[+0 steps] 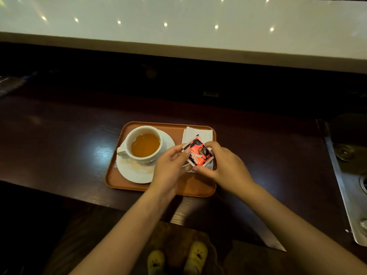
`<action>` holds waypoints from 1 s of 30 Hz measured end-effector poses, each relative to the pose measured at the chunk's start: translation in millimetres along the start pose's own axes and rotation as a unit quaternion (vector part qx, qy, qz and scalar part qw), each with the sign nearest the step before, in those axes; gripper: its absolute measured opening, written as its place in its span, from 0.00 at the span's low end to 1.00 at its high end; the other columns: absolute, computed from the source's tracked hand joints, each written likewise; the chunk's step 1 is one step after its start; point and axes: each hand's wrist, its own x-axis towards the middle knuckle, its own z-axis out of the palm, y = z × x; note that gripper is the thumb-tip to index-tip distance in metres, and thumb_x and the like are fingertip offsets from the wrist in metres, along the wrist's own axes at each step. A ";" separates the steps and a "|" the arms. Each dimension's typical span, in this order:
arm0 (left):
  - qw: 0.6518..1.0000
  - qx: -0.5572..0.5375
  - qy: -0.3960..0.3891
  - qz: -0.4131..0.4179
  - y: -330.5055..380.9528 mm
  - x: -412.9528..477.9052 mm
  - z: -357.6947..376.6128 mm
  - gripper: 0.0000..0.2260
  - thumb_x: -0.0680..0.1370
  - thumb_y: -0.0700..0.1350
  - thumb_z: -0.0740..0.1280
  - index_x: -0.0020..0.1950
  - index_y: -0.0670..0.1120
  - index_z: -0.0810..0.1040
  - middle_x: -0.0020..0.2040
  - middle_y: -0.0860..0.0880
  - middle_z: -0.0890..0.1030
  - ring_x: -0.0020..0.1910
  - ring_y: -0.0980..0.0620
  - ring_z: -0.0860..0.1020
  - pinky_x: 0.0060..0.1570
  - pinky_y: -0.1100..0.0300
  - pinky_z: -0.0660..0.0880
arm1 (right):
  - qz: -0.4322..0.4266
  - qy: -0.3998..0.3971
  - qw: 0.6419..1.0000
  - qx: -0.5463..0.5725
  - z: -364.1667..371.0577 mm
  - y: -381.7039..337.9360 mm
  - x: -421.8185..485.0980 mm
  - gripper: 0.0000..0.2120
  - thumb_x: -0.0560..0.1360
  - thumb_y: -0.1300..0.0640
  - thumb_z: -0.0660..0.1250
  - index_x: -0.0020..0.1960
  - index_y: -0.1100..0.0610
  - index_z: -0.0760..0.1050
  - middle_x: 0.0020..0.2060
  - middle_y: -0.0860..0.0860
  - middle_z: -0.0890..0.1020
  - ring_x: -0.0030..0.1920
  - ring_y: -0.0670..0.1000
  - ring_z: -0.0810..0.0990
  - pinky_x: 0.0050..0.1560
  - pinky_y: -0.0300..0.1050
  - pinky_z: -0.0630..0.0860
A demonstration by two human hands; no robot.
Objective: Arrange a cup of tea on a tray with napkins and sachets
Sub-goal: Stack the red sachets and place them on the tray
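Dark wooden desk (59, 139) carries the orange tray (190, 187); the cup of tea (145, 144) sits left for balance. My left hand (170, 165) and right hand (224, 165) both pinch the red sachet (198, 151) over the napkin (198, 133), far right, squaring it for placement.

Dim, warm scene; ceiling lights glare off the pale counter (178, 20), edges bend, far corners sink into shadow.
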 end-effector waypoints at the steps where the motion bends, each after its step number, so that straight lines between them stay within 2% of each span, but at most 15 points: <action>1: 1.000 0.007 0.002 0.003 -0.3 -0.6 -2.7 0.10 0.76 0.42 0.64 0.57 0.43 0.77 0.51 0.44 0.84 0.48 0.50 0.83 0.40 0.61 0.80 | -0.002 -0.011 1.000 0.008 -0.9 -1.1 0.9 0.34 0.65 0.36 0.68 0.65 0.48 0.62 0.58 0.51 0.77 0.56 0.51 0.74 0.46 0.43 0.68; 3: 1.000 0.026 0.002 0.011 0.8 -2.5 -7.8 0.09 0.76 0.43 0.64 0.55 0.43 0.78 0.49 0.45 0.85 0.46 0.50 0.84 0.38 0.61 0.80 | -0.012 -0.044 0.997 0.062 -7.2 -3.9 6.6 0.34 0.66 0.37 0.66 0.69 0.46 0.61 0.62 0.49 0.73 0.60 0.49 0.70 0.53 0.43 0.68; 5: 0.999 0.042 0.002 0.016 3.2 -4.5 -11.1 0.08 0.76 0.43 0.65 0.53 0.44 0.78 0.46 0.47 0.86 0.44 0.50 0.84 0.36 0.62 0.80 | -0.013 -0.064 0.988 0.137 -16.7 -8.3 14.8 0.29 0.70 0.40 0.65 0.68 0.45 0.64 0.59 0.48 0.72 0.57 0.43 0.70 0.55 0.40 0.69; 6: 0.999 0.047 0.000 0.019 4.5 -5.7 -11.9 0.07 0.75 0.43 0.65 0.52 0.45 0.79 0.44 0.47 0.86 0.44 0.50 0.84 0.35 0.62 0.80 | -0.016 -0.061 0.987 0.150 -20.5 -10.5 19.6 0.25 0.71 0.42 0.65 0.66 0.45 0.67 0.56 0.47 0.73 0.51 0.40 0.71 0.52 0.36 0.69; 8: 0.998 0.054 -0.005 0.021 5.8 -7.9 -12.2 0.07 0.75 0.43 0.66 0.51 0.45 0.79 0.43 0.48 0.86 0.43 0.50 0.84 0.35 0.62 0.80 | -0.030 -0.048 0.991 0.119 -24.4 -15.6 29.2 0.18 0.72 0.49 0.66 0.62 0.49 0.73 0.49 0.45 0.73 0.41 0.38 0.72 0.42 0.31 0.67; 11: 0.998 0.056 -0.009 0.013 5.5 -10.2 -16.0 0.08 0.75 0.42 0.66 0.53 0.42 0.78 0.45 0.46 0.85 0.43 0.49 0.84 0.36 0.61 0.81 | -0.012 -0.031 0.991 0.127 -26.0 -22.9 38.0 0.10 0.70 0.57 0.70 0.51 0.52 0.78 0.41 0.45 0.76 0.35 0.42 0.72 0.38 0.36 0.69; 14: 0.999 0.021 0.002 -0.024 3.5 -10.2 -23.9 0.09 0.76 0.39 0.65 0.55 0.38 0.75 0.49 0.41 0.84 0.45 0.48 0.84 0.42 0.57 0.82 | 0.069 0.030 0.972 0.223 -26.4 -24.5 38.2 0.07 0.68 0.61 0.70 0.42 0.51 0.76 0.41 0.54 0.81 0.39 0.50 0.79 0.41 0.47 0.77; 16: 0.998 -0.017 0.025 -0.051 1.0 -9.5 -27.3 0.07 0.76 0.36 0.63 0.53 0.38 0.75 0.50 0.40 0.83 0.45 0.48 0.84 0.41 0.59 0.82 | 0.132 0.051 0.942 0.303 -22.3 -23.7 31.7 0.09 0.69 0.64 0.69 0.42 0.52 0.72 0.44 0.58 0.82 0.44 0.56 0.83 0.43 0.52 0.80; 18: 0.996 -0.047 0.042 -0.066 -2.3 -9.6 -26.0 0.04 0.76 0.33 0.62 0.49 0.40 0.73 0.51 0.38 0.81 0.47 0.46 0.83 0.39 0.60 0.82 | 0.166 0.062 0.923 0.340 -12.3 -22.5 20.9 0.10 0.70 0.64 0.68 0.45 0.53 0.70 0.46 0.59 0.82 0.46 0.58 0.83 0.44 0.56 0.81; 20: 0.994 -0.053 0.059 -0.079 -7.3 -9.9 -22.0 0.06 0.75 0.32 0.61 0.48 0.42 0.71 0.53 0.38 0.79 0.48 0.45 0.82 0.37 0.61 0.82 | 0.167 0.081 0.931 0.313 0.7 -21.6 9.3 0.11 0.71 0.63 0.68 0.48 0.53 0.70 0.47 0.58 0.82 0.46 0.56 0.83 0.45 0.55 0.81; 22: 0.992 -0.055 0.072 -0.092 -12.6 -10.0 -18.7 0.08 0.76 0.32 0.61 0.52 0.42 0.70 0.55 0.38 0.79 0.48 0.46 0.82 0.36 0.62 0.81 | 0.162 0.107 0.944 0.266 13.4 -21.1 -1.0 0.11 0.70 0.61 0.69 0.47 0.50 0.70 0.44 0.54 0.82 0.41 0.49 0.82 0.38 0.46 0.80; 24: 0.988 -0.085 0.072 -0.104 -17.1 -9.8 -17.1 0.11 0.76 0.33 0.60 0.57 0.44 0.70 0.56 0.39 0.79 0.49 0.46 0.82 0.37 0.62 0.81 | 0.169 0.134 0.950 0.227 22.1 -19.6 -6.9 0.11 0.70 0.58 0.70 0.44 0.48 0.69 0.39 0.48 0.81 0.35 0.41 0.80 0.31 0.34 0.74; 25: 0.987 -0.102 0.065 -0.110 -18.8 -9.8 -16.8 0.11 0.77 0.34 0.61 0.57 0.45 0.70 0.56 0.40 0.80 0.50 0.46 0.82 0.38 0.61 0.82 | 0.176 0.140 0.950 0.218 25.4 -18.1 -8.6 0.11 0.70 0.57 0.71 0.43 0.48 0.68 0.37 0.46 0.79 0.33 0.39 0.79 0.28 0.32 0.72; 28: 0.990 -0.095 0.034 -0.101 -23.6 -11.0 -16.2 0.10 0.77 0.38 0.63 0.56 0.48 0.73 0.56 0.43 0.80 0.52 0.48 0.81 0.46 0.56 0.81 | 0.197 0.124 0.959 0.163 32.7 -13.3 -12.2 0.10 0.69 0.54 0.71 0.42 0.51 0.69 0.41 0.49 0.77 0.35 0.43 0.74 0.30 0.34 0.66; 30: 0.994 -0.063 0.033 -0.085 -25.8 -10.7 -15.2 0.11 0.77 0.37 0.63 0.57 0.47 0.74 0.56 0.44 0.80 0.52 0.49 0.81 0.48 0.56 0.81 | 0.205 0.111 0.963 0.137 34.5 -11.6 -15.0 0.12 0.69 0.53 0.71 0.45 0.53 0.69 0.47 0.51 0.74 0.39 0.44 0.72 0.33 0.34 0.64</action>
